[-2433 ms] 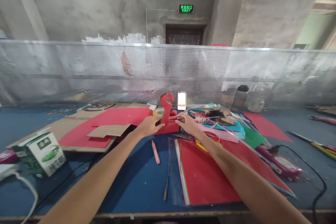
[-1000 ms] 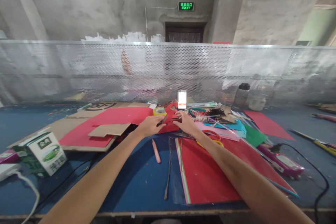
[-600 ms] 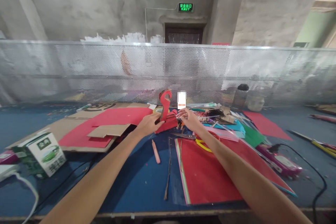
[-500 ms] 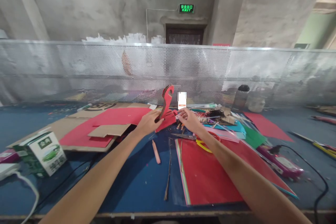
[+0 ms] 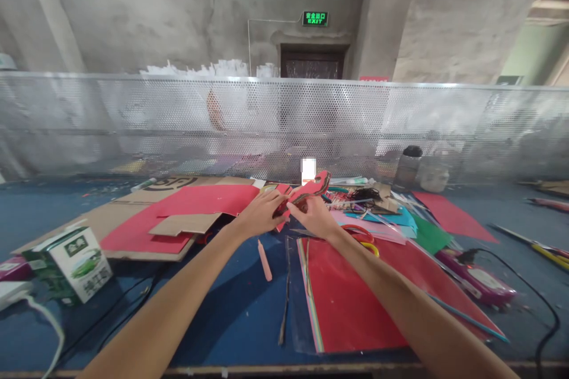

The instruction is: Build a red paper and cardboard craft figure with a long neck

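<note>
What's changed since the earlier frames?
The red cardboard piece has been turned: its curved end stood up before and now slants right, above the right hand. That hand shifted left, from the piece's right end to the curved part, where its grip seems closed; the left hand still holds on. The pink stick, red paper stack and milk carton stayed put.

Head view: from above table, facing forward-down, perforated screen ahead.
</note>
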A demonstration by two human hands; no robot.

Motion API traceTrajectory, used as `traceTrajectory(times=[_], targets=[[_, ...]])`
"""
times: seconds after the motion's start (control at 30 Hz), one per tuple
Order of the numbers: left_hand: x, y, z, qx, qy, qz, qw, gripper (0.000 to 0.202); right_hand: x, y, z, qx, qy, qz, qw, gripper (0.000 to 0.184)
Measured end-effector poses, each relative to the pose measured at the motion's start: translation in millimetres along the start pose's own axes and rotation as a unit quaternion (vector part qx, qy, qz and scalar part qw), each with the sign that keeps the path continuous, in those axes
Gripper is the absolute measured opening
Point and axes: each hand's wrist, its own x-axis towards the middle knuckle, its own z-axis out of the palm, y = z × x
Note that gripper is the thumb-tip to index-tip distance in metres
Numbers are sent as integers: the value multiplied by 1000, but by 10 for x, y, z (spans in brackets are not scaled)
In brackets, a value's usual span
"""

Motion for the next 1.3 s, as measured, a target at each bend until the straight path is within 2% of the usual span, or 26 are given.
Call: traceTrajectory(times=[0.07,0.17,0.3,0.4,0.5,0.6,0.7,0.77,0.9,1.03,1.17,1.3], targets=[[-15,-13,-121,-39,-18,17,999,47,-1,48,-15,-31,-18,-32,999,12],[-34,-52,-256,-52,-28,27,998,48,-13,101,-30,-42,-40,-82,995,17],[-40,-149,-280,-32,-37,47,998,37,-45,88,-73,-26,-101,-147,984,27],[-34,-216,-266,-40,-40,57,997,29,-74,33,-105,-20,-126,-150,980,34],[-43,-254,-280,-48,-43,50,997,22,-84,-1,-106,-15,-111,-144,983,35],[-71,-293,-285,-54,-12,21,998,19,-63,34,-86,-18,-99,-127,987,39],[-82,-362,-254,-78,31,9,996,19,-25,125,-76,-51,-65,-94,992,50],[-69,-412,-215,-91,38,5,995,21,-6,197,-71,-74,-39,-94,992,58],[-50,-427,-121,-86,40,-16,995,14,-8,343,-22,-120,-45,-107,986,75],[-75,-331,-78,-75,64,-36,994,22,-33,477,60,-165,-50,-90,981,69],[-84,-265,-67,-74,52,-43,995,25,-38,560,106,-183,-70,-82,977,59],[-78,-262,23,-59,43,-43,996,31,-33,591,123,-192,-93,-92,973,53]])
